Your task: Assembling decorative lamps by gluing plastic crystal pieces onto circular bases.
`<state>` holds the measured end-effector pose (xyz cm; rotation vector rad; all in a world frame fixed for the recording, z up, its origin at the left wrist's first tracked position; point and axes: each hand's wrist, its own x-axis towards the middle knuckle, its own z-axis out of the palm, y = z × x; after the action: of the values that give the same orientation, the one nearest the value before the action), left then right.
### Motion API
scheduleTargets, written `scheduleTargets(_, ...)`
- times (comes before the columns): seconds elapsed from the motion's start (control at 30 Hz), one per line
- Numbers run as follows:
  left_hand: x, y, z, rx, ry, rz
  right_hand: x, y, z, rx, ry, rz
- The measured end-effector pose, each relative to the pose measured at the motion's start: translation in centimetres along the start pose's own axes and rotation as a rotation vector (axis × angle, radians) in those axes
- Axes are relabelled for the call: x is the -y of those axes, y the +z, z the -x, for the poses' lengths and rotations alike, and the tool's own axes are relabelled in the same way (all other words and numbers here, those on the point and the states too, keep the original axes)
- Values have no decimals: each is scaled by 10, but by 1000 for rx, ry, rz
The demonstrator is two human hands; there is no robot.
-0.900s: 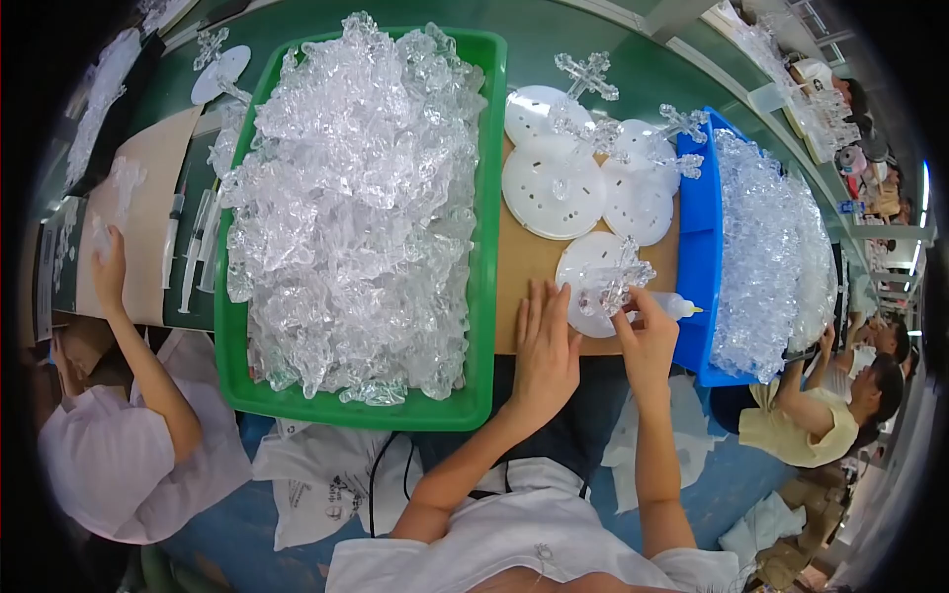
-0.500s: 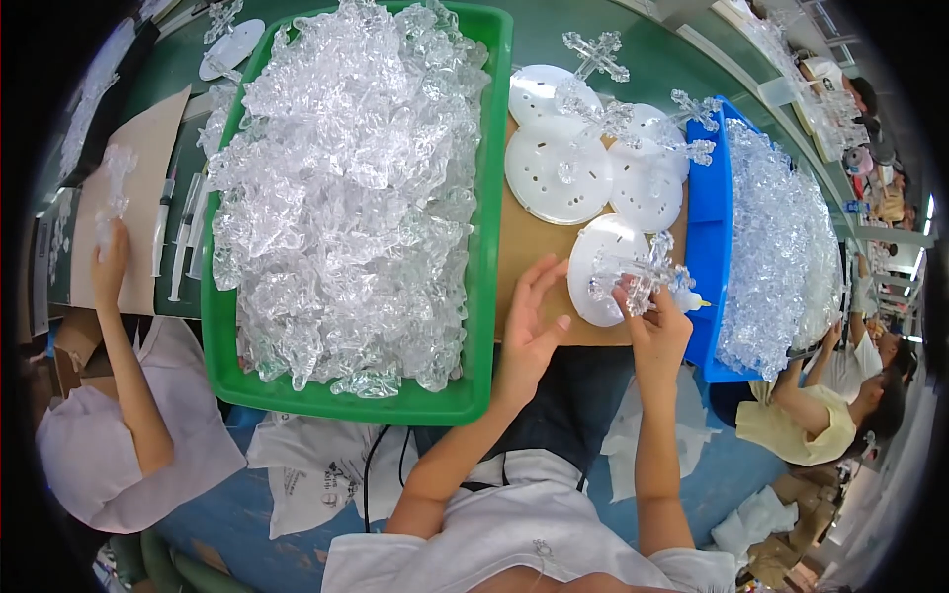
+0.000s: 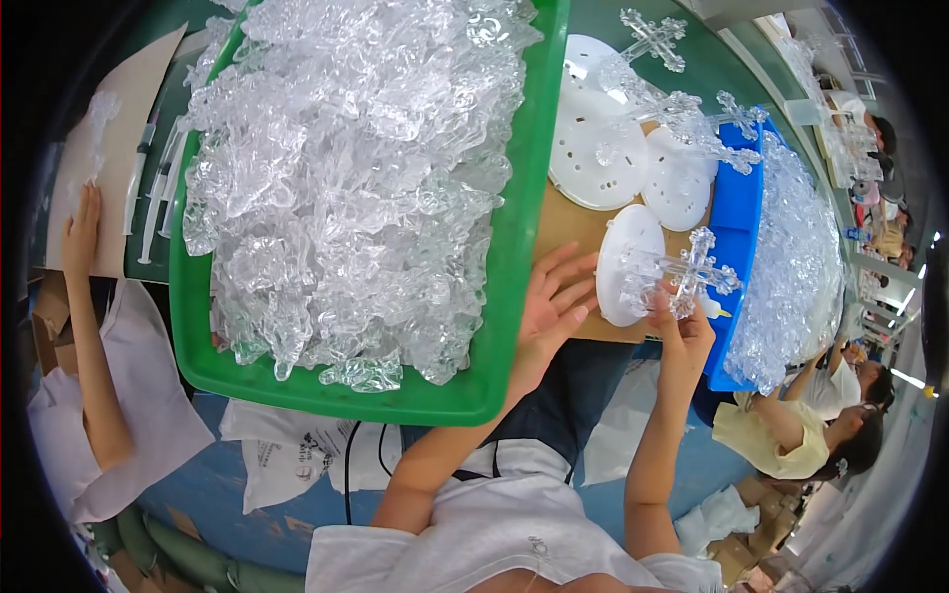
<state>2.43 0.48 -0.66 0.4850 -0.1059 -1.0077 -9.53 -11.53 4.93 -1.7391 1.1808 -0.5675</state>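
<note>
My right hand [image 3: 684, 331] pinches a clear plastic cross [image 3: 704, 269] near its ornate lower end. The cross's clear stem runs leftward to a round white disc [image 3: 621, 259], which is tilted up on its side. My left hand [image 3: 546, 311] is open, fingers spread and palm partly up, close to the disc's left edge; whether a fingertip touches the rim I cannot tell. Beyond lie several white perforated discs [image 3: 591, 148], with clear crosses [image 3: 656, 40] standing on them. Next to my right fingers a white nozzle with a yellow tip [image 3: 718, 309] peeks out, its body mostly hidden.
A green tray [image 3: 346, 403] heaped with clear plastic pieces stands at the left. On the right is a blue bin [image 3: 733, 247] full of smaller clear pieces. Farther left, a co-worker's hand [image 3: 83, 232] rests on cardboard [image 3: 74, 148] beside several syringes [image 3: 158, 198].
The view has shifted, bringing the tray nearer. In my right hand the cross and disc have tipped further onto the disc's edge. My left fingers have spread wider. The co-worker's hand has flattened.
</note>
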Motion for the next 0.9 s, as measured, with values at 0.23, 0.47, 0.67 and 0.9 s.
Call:
scheduleTargets(0.23,-1,-3,-2,66,1,61,9,-2,-1,12,-3,25)
scheduleTargets(0.47,1,-8,-5,78,-9,96,12,-4,2,33,14,105)
scheduleTargets(0.67,1,-10,-8,95,-10,79,13,0,2,16,-60,195)
scheduleTargets(0.9,1,-16,-9,150,-55,165,18,4,-1,-2,-60,91)
